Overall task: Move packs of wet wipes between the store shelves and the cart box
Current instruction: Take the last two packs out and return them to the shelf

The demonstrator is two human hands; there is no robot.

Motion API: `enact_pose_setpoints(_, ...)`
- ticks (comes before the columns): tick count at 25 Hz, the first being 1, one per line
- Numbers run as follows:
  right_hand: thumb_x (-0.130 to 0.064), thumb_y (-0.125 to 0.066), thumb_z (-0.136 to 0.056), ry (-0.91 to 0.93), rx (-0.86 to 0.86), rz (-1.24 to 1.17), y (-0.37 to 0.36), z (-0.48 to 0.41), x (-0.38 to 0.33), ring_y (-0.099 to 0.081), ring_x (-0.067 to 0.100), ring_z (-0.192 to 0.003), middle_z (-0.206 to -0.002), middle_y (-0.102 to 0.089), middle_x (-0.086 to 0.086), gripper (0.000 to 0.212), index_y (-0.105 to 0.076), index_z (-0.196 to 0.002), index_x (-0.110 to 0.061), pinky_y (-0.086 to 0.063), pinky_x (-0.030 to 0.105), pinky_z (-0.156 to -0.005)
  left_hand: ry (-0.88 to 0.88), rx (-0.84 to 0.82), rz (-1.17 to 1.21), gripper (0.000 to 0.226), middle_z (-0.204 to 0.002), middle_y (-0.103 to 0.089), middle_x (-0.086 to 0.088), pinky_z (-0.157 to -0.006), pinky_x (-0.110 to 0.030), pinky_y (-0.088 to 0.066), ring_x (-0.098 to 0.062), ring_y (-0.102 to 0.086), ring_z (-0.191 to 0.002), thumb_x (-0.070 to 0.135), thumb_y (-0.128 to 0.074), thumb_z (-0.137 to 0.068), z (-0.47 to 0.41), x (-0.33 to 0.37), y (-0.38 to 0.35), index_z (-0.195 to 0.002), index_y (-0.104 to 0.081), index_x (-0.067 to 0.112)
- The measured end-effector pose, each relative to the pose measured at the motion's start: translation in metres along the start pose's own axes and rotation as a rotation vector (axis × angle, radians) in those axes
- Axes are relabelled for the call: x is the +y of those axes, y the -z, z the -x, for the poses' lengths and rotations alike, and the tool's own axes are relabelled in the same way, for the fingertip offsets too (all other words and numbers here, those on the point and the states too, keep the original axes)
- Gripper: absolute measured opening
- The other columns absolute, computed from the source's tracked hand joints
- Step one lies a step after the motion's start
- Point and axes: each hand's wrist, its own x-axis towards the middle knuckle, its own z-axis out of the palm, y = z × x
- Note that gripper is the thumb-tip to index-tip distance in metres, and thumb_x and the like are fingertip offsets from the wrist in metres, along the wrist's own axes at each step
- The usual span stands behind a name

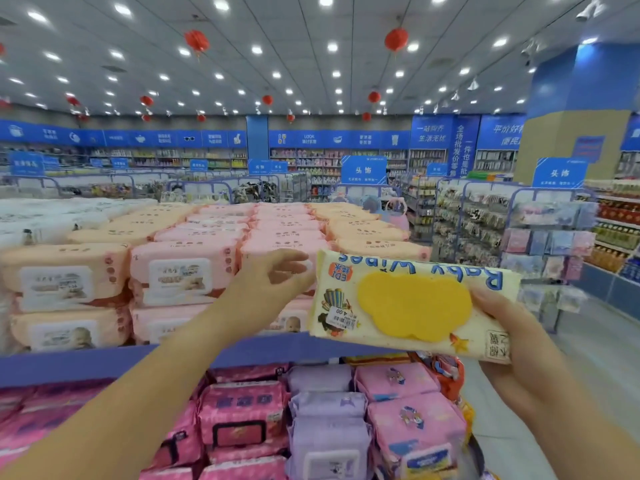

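A cream pack of baby wipes (pixel 412 306) with a yellow cloud-shaped lid is held upside down in front of the top shelf. My right hand (pixel 509 341) grips its right end, thumb on top. My left hand (pixel 273 278) reaches forward beside the pack's left edge, fingers loosely spread over the stacked pink wipe packs (pixel 183 271), holding nothing. Whether it touches the cream pack I cannot tell. The cart box is not in view.
The top shelf, with its purple front edge (pixel 86 362), carries rows of peach and pink packs (pixel 284 230). The shelf below holds magenta (pixel 242 414), lilac (pixel 329 410) and pink packs (pixel 415 424). An aisle and racks of hanging goods (pixel 485 223) lie to the right.
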Motion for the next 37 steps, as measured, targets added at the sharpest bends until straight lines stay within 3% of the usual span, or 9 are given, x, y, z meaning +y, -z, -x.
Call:
enact_pose_setpoints(4,-0.018,-0.069,-0.072,-0.029,-0.107,-0.045,-0.003,0.006,0.024,-0.075,0.022,-0.069,-0.091,-0.077,0.013,0.047,-0.066,-0.117,-0.005,-0.059,0.031,-0.05,0.151,-0.051,0.56,0.048,-0.127,-0.073,0.001,-0.093,-0.035,-0.057,-0.019,-0.069,-0.117,0.033,-0.068,-0.094,0.065,0.022,-0.046,-0.138,-0.055,0.021)
enact_pose_setpoints(9,-0.017,-0.08,-0.052,-0.018,-0.303,-0.007,0.004,0.015,0.063,-0.074,0.039,-0.087,-0.108,-0.073,0.025,0.076,-0.061,-0.125,-0.009,-0.062,0.046,-0.063,0.126,0.178,0.397,0.081,-0.105,-0.076,0.019,-0.071,-0.015,-0.057,-0.004,-0.075,-0.094,-0.006,-0.085,-0.067,0.134,0.011,-0.06,-0.129,-0.049,0.03)
enact_pose_setpoints(12,-0.025,-0.084,-0.051,-0.095,-0.39,0.052,0.0,0.021,0.092,-0.072,0.043,-0.096,-0.116,-0.07,0.026,0.09,-0.055,-0.134,-0.008,-0.061,0.052,-0.07,0.171,0.256,0.317,0.085,-0.106,-0.075,0.022,-0.072,-0.015,-0.057,-0.002,-0.074,-0.096,0.002,-0.088,-0.06,0.161,-0.004,-0.06,-0.129,-0.049,0.032)
enact_pose_setpoints(18,-0.033,-0.085,-0.068,-0.23,-0.397,0.164,-0.022,0.054,0.143,-0.073,0.029,-0.101,-0.116,-0.074,0.009,0.072,-0.058,-0.131,-0.011,-0.061,0.042,-0.076,0.272,0.303,0.301,0.065,-0.1,-0.077,0.017,-0.07,-0.017,-0.057,-0.005,-0.075,-0.09,-0.003,-0.084,-0.072,0.206,-0.046,-0.043,-0.122,-0.054,0.023)
enact_pose_setpoints(21,-0.062,-0.092,-0.049,-0.302,-0.413,0.24,-0.034,0.084,0.172,-0.073,0.026,-0.105,-0.118,-0.074,0.005,0.09,-0.063,-0.126,-0.026,-0.061,0.043,-0.082,0.342,0.244,0.29,0.066,-0.105,-0.076,0.018,-0.074,-0.017,-0.057,-0.004,-0.074,-0.096,-0.002,-0.083,-0.075,0.239,-0.078,-0.032,-0.125,-0.052,0.028)
enact_pose_setpoints(25,-0.062,-0.095,-0.033,-0.459,-0.391,0.302,-0.048,0.134,0.22,-0.075,0.02,-0.098,-0.111,-0.077,0.001,0.101,-0.063,-0.121,-0.026,-0.061,0.028,-0.071,0.506,0.177,0.313,0.075,-0.116,-0.071,0.009,-0.073,-0.019,-0.059,-0.004,-0.074,-0.096,0.002,-0.087,-0.073,0.293,-0.135,-0.02,-0.131,-0.049,0.031)
enact_pose_setpoints(28,-0.052,-0.098,-0.043,-0.589,-0.432,0.361,-0.077,0.169,0.257,-0.073,0.02,-0.103,-0.112,-0.076,0.001,0.096,-0.059,-0.126,-0.024,-0.061,0.028,-0.075,0.62,0.144,0.332,0.081,-0.123,-0.068,0.011,-0.075,-0.019,-0.059,-0.001,-0.072,-0.101,0.006,-0.09,-0.072,0.34,-0.18,0.001,-0.133,-0.047,0.037)
enact_pose_setpoints(31,-0.001,-0.085,-0.067,-0.69,-0.432,0.434,-0.113,0.202,0.3,-0.075,0.009,-0.082,-0.094,-0.079,-0.005,0.058,-0.06,-0.115,-0.022,-0.057,0.019,-0.062,0.734,0.1,0.323,0.103,-0.134,-0.063,0.015,-0.084,-0.013,-0.055,0.002,-0.066,-0.113,0.016,-0.097,-0.065,0.39,-0.232,0.025,-0.145,-0.035,0.038)
enact_pose_setpoints(37,0.019,-0.083,-0.063,-0.88,-0.469,0.623,-0.143,0.253,0.412,-0.075,0.013,-0.08,-0.092,-0.078,-0.004,0.075,-0.058,-0.116,-0.028,-0.06,0.027,-0.059,0.846,0.004,0.337,0.11,-0.131,-0.068,0.013,-0.095,-0.026,-0.057,-0.006,-0.067,-0.118,0.006,-0.098,-0.063,0.461,-0.338,0.042,-0.151,-0.036,0.028)
